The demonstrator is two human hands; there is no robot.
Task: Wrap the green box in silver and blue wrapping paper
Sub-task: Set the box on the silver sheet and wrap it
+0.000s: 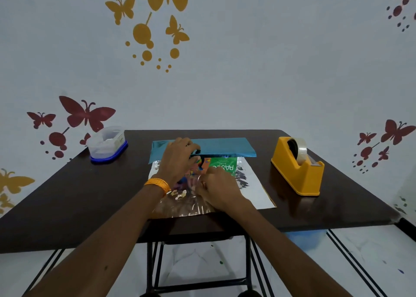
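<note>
The green box (222, 165) lies flat on a sheet of wrapping paper (254, 193), silver side up, in the middle of the dark table. The paper's far part (216, 147) is folded toward me and shows its blue side over the box's far edge. My left hand (177, 159), with an orange thread band at the wrist, rests on the box's left part, fingers curled at the blue fold. My right hand (216, 187) pinches what looks like a piece of clear tape or the paper's edge over the box's near side; which one I cannot tell.
A yellow tape dispenser (297, 168) with a clear tape roll stands at the right of the table (90, 197). A lidded plastic container (107, 145) with a blue base sits at the far left corner. The wall is close behind.
</note>
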